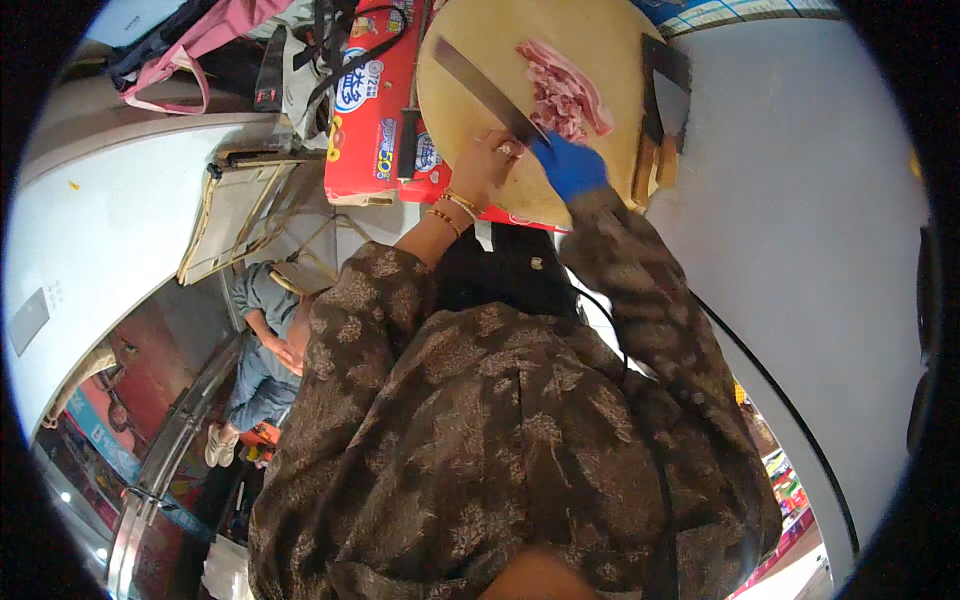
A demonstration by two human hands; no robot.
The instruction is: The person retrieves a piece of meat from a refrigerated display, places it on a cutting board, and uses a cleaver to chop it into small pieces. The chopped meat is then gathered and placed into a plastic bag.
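My right hand [574,169], in a blue glove, grips a knife [487,90] by its handle. The long blade slants up and left over a round cutting board [465,112]. Bare and wearing beaded bracelets, my left hand [480,169] is at the board's near edge. Its fingers hold a small piece of meat [510,148] close to the blade's handle end. Beyond both hands, a slab of raw meat [574,79] lies on the board with cut pieces [555,109] heaped along its left side.
Large blades [667,97] with wooden handles [643,176] rest at the board's right edge. A black-handled rod [409,142] lies left, on a red printed carton [360,161]. A folding chair [236,217] and a seated person [266,337] are at left. A black cable [780,397] hangs at right.
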